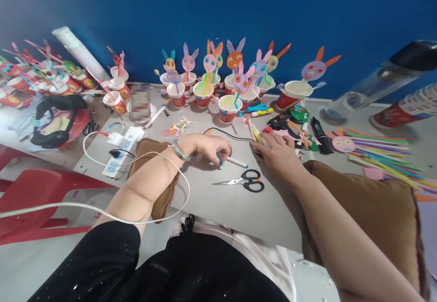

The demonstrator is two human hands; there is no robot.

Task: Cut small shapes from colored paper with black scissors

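Note:
My left hand hovers low over the grey table, fingers curled around a small teal-blue piece whose kind I cannot make out. Beside it lies a white marker with a teal end. Black-handled scissors rest on the table between my hands, nearer to me. My right hand reaches forward with fingers stretched out and palm down. Its fingertips are at a yellow stick-like item and a red cap; part of these is hidden under the fingers.
Paper cups with rabbit faces line the wall. Paper scraps lie left of centre, by a power strip with a white cable crossing my left arm. To the right are a black marker, colourful pipe cleaners and a brown cushion.

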